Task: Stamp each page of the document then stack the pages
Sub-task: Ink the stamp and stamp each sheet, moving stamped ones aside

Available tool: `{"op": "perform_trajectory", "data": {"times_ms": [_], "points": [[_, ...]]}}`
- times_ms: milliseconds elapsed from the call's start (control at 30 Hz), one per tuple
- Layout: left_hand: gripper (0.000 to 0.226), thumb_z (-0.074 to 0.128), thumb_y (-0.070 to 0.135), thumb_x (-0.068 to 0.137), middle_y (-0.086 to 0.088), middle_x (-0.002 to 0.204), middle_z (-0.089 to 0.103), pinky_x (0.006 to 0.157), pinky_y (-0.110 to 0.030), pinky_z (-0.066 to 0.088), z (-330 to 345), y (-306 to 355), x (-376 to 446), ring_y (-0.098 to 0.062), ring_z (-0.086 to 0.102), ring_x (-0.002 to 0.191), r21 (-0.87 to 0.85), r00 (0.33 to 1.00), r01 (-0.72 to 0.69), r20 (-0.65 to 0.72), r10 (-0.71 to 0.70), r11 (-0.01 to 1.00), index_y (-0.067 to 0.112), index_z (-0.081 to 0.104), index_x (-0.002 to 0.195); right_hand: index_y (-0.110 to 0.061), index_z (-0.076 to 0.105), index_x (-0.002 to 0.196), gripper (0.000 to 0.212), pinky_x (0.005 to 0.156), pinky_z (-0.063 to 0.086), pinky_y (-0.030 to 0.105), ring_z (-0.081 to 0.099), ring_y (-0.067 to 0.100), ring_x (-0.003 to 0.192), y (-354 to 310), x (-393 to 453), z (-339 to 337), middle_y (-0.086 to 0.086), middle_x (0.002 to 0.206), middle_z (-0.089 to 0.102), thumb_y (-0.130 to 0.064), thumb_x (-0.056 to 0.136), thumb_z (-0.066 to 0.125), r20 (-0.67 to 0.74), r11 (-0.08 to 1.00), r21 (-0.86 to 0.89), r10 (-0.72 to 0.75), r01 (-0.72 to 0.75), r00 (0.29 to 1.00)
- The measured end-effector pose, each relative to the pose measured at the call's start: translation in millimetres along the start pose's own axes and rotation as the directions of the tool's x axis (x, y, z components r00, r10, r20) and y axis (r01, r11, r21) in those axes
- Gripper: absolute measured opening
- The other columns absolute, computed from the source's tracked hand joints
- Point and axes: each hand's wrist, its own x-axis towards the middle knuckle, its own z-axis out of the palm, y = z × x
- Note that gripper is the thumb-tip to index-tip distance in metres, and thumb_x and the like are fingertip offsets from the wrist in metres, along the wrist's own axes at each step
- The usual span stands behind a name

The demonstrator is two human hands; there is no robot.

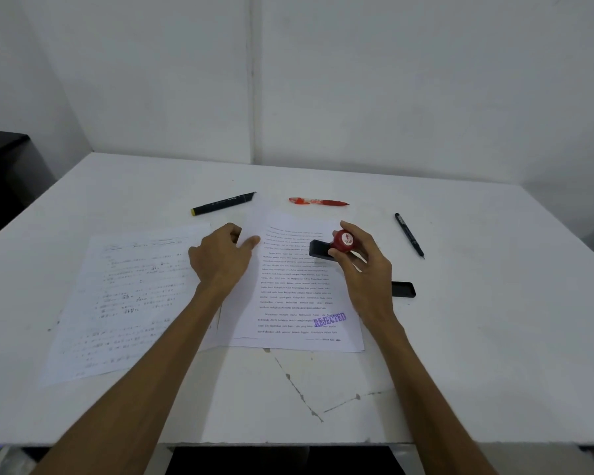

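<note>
A printed page (294, 286) lies face up in the middle of the white table, with a purple "REJECTED" mark (330, 319) near its lower right. More sheets show under its edges. My right hand (362, 265) grips a stamp (336, 244) with a red "TOP" knob and a black base, held above the page's upper right. My left hand (222, 257) rests on the page's left edge, fingers curled at the paper. To the left lies a face-down sheet (127, 299) with text showing through.
A black marker (223, 203), a red pen (318, 201) and a black pen (409, 235) lie beyond and right of the pages. A black ink pad (403, 289) sits behind my right wrist. The table (460, 371) has a cracked surface near the front edge.
</note>
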Motion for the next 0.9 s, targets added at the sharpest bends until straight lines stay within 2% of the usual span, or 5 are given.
{"op": "perform_trajectory", "data": {"times_ms": [167,400,567,667,900], "points": [[0.048,0.063,0.062,0.081,0.003,0.101,0.073,0.075,-0.031,0.043,-5.9,1.5,-0.8,-0.021,0.066,0.085,-0.072,0.998,0.004,-0.063,-0.009,0.997,0.02,0.071,0.104,-0.024,0.059,0.133,0.046,0.099,0.053,0.021,0.063,0.013,0.12,-1.3,-0.7,0.3,-0.002,0.13,0.066,-0.011,0.091,0.072,-0.006,1.0,0.01,0.001,-0.001,1.0],[0.04,0.058,0.059,0.087,0.004,0.077,0.068,0.063,-0.027,0.037,-15.5,1.4,1.0,-0.019,0.061,0.071,-0.188,0.997,0.073,-0.019,-0.078,0.979,0.021,0.072,0.086,-0.024,0.059,0.132,0.046,0.095,0.053,0.016,0.063,0.01,0.117,-6.5,-2.8,0.4,0.0,0.13,0.066,-0.011,0.09,0.073,-0.016,1.0,0.015,-0.006,0.007,1.0],[0.05,0.062,0.064,0.081,0.004,0.095,0.071,0.066,-0.028,0.04,-23.1,-4.9,3.3,-0.015,0.057,0.077,-0.23,0.991,0.131,0.021,-0.129,0.964,0.02,0.073,0.105,-0.019,0.059,0.133,0.046,0.091,0.051,0.012,0.064,0.009,0.116,-11.9,-7.7,0.9,0.002,0.128,0.067,-0.008,0.09,0.073,-0.05,0.999,0.037,-0.015,0.017,0.999],[0.051,0.065,0.062,0.079,0.004,0.088,0.067,0.067,-0.029,0.041,-32.1,-13.8,3.0,-0.019,0.06,0.08,-0.253,0.988,0.156,0.03,-0.154,0.955,0.019,0.073,0.105,-0.025,0.059,0.131,0.046,0.089,0.051,0.011,0.064,0.007,0.117,-16.7,-10.7,1.2,-0.002,0.128,0.067,-0.01,0.09,0.073,-0.022,0.999,0.04,-0.019,0.02,1.0],[0.059,0.07,0.06,0.076,-0.003,0.11,0.072,0.073,-0.03,0.041,-65.3,-52.7,3.0,-0.024,0.064,0.096,-0.276,0.976,0.2,-0.027,-0.215,0.94,0.013,0.071,0.112,-0.02,0.061,0.132,0.045,0.097,0.054,0.021,0.066,0.012,0.116,-34.2,-12.9,20.7,0.0,0.126,0.069,-0.009,0.089,0.073,0.023,0.997,0.061,-0.044,0.042,0.999]]}}
